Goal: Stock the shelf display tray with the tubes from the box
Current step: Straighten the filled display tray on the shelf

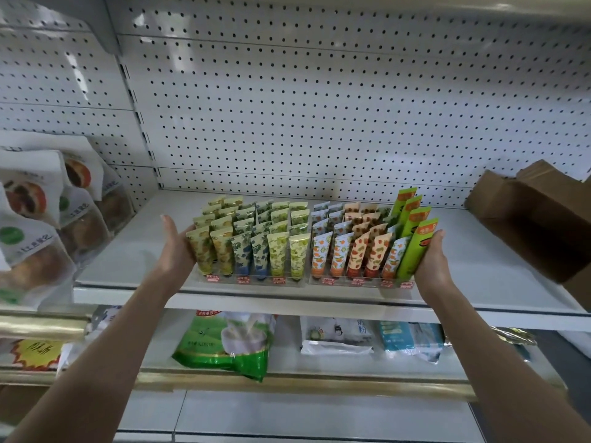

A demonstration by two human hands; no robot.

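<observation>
Tubes [278,254] in leaf and fruit prints stand in packed rows in a clear display tray [297,280] near the front edge of a white shelf [128,251]. The left hand [174,247] presses flat against the tray's left end and the right hand [431,263] against the tall green tubes [415,247] at its right end, the fingers of both straight and curled round nothing. A brown cardboard box [537,219] sits on the same shelf, apart to the right.

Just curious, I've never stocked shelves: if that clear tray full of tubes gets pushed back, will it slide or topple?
Probably slides as one: the clear tray sits flat on the smooth white shelf. The tall green tubes at its right end look likeliest to wobble, standing above their neighbours.
</observation>
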